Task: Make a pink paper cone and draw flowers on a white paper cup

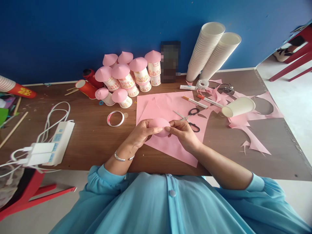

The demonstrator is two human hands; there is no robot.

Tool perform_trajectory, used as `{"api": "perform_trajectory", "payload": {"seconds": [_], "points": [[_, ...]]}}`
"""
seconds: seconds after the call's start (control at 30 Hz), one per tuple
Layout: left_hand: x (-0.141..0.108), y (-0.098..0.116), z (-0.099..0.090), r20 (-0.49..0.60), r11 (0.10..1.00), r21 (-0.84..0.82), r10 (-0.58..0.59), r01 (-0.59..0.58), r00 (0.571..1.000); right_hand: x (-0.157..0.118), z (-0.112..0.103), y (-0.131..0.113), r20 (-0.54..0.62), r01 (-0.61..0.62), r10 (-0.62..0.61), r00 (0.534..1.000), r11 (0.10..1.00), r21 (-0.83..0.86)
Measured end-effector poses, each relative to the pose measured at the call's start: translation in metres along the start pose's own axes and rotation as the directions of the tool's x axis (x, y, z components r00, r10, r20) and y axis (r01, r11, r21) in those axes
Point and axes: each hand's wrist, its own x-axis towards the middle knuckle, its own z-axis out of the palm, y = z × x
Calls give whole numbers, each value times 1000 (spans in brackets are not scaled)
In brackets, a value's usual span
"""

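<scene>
A round piece of pink paper [159, 126] is held between my two hands above the table. My left hand [143, 132] grips its left side, the thumb lying across the front. On the other side my right hand [183, 132] pinches the edge with thumb and fingers. Beneath lie pink paper sheets [180, 151]. Scissors [187, 118] with black handles rest on them, blades apart, just beyond my right hand. Two markers [195, 102] lie near the sheet's upper right corner. Several decorated paper cups with pink cone roofs [121, 72] stand in a group at the back.
Two tall stacks of white paper cups [206, 48] lean by the blue wall. A single cup [239, 107] lies among pink scraps [251, 136] at right. A tape roll [115, 119] and a power strip [62, 143] with cables are at left. A dark pixelated object [170, 61] stands behind.
</scene>
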Motion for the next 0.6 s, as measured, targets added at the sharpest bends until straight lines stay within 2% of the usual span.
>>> {"api": "perform_trajectory", "payload": {"seconds": [0.2,0.43,0.6], "points": [[6,0,-4,70,1000,10,-10,10,997,2,-1,1,6,-28,28,1000,998,64],[7,-2,-6,25,998,-38,-53,54,998,3,-2,-4,-33,-48,51,998,995,87],[8,-7,-9,39,997,-72,-40,42,998,4,-2,-5,-49,-55,60,997,993,107]]}}
